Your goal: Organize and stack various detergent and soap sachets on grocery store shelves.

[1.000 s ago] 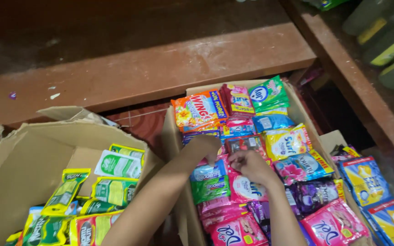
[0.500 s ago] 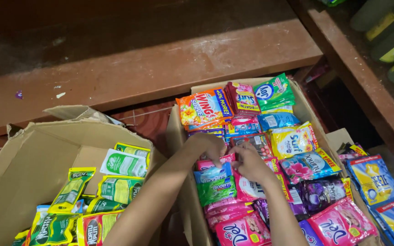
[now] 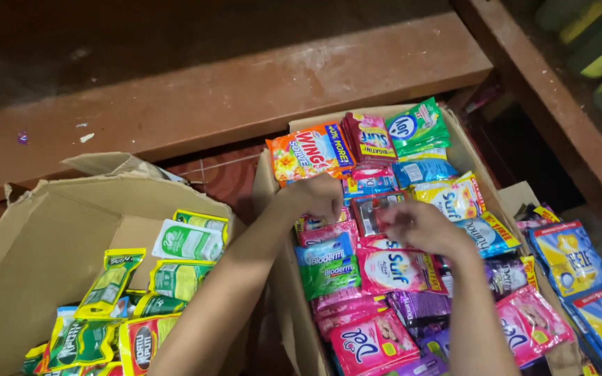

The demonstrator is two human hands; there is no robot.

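A cardboard box (image 3: 469,154) at the centre right is packed with rows of colourful sachets. My left hand (image 3: 315,198) reaches in from the lower left. Its fingers are curled over the tops of pink sachets (image 3: 323,230), just below an orange sachet pack (image 3: 309,152). My right hand (image 3: 421,227) is blurred, and its fingers pinch a red sachet (image 3: 372,210) in the middle of the box. Pink sachets with white print (image 3: 389,269), green sachets (image 3: 329,273) and purple sachets (image 3: 416,306) lie under and around both hands.
A second open cardboard box (image 3: 50,230) on the left holds yellow and green sachets (image 3: 109,282). Blue and yellow packets (image 3: 573,259) lie at the right. A worn wooden beam (image 3: 245,83) runs across behind the boxes, and a red tiled floor (image 3: 224,174) shows between them.
Both hands have shifted up the box towards the far rows. The right hand has closed on the red sachet and is in motion.
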